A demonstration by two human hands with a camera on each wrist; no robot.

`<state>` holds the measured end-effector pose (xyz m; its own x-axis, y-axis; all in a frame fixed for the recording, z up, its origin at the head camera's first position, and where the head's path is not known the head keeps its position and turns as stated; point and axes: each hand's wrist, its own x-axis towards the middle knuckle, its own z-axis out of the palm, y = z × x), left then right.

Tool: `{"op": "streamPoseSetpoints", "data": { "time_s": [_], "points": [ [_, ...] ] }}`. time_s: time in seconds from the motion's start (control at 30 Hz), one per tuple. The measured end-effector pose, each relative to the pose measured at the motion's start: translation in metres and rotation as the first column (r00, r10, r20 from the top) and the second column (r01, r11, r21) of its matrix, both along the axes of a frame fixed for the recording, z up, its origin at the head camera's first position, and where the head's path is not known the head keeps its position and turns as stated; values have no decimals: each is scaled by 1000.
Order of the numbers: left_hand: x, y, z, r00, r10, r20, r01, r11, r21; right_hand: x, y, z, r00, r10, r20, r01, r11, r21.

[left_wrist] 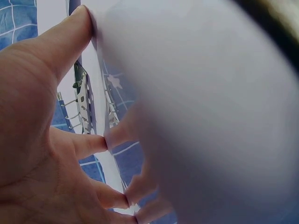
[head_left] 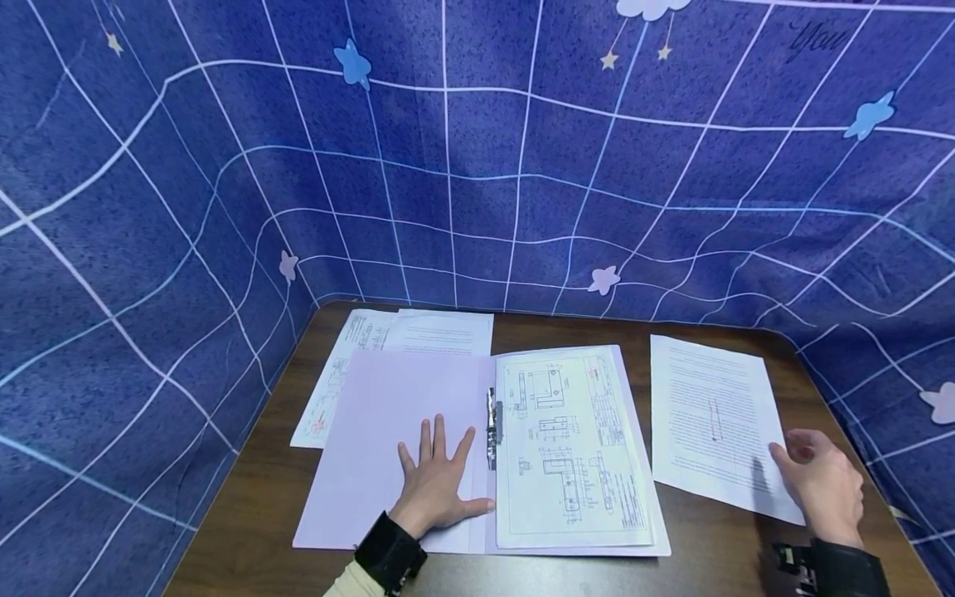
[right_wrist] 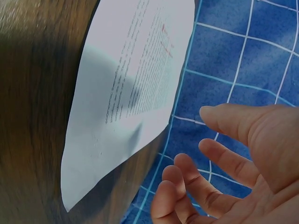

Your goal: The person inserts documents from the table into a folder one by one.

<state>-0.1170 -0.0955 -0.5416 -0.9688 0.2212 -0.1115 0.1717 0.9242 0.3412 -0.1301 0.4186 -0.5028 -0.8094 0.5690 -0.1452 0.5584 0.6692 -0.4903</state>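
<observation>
Head view: your left hand [head_left: 436, 485], fingers spread, presses the open folder [head_left: 388, 448] flat on the table [head_left: 246, 514]. Right hand [head_left: 824, 485], loosely open, nears the loose sheet [head_left: 712, 414]; a careless grip could crease it or slide it off.

An open lilac folder [head_left: 388, 431] is lying mid-table [head_left: 254, 497]; two printed sheets [head_left: 403, 332] are peeking out behind it, a text page [head_left: 709, 406] is lying just right of it.

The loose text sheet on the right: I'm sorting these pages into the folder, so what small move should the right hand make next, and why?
Probably lower the right hand to pinch the text sheet at its near corner: its fingers hover open beside it, while the left hand presses the open folder flat.
</observation>
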Motion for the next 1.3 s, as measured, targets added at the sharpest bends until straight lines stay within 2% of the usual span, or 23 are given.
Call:
{"op": "streamPoseSetpoints", "data": {
  "time_s": [0.4, 0.6, 1.3],
  "points": [
    [1, 0, 0, 1000, -2, -4, 2, 1000, 9, -4, 6, -4, 999, -6, 41, 6, 1000, -2],
    [0, -1, 0, 1000, -6, -3, 6, 1000, 11, -3, 5, -8, 999, 19, 40, -19, 1000, 1],
    [1, 0, -2, 1000, -5, -8, 5, 1000, 10, -6, 2, -22, 990, 12, 140, -8, 1000, -22]
  ]
}}
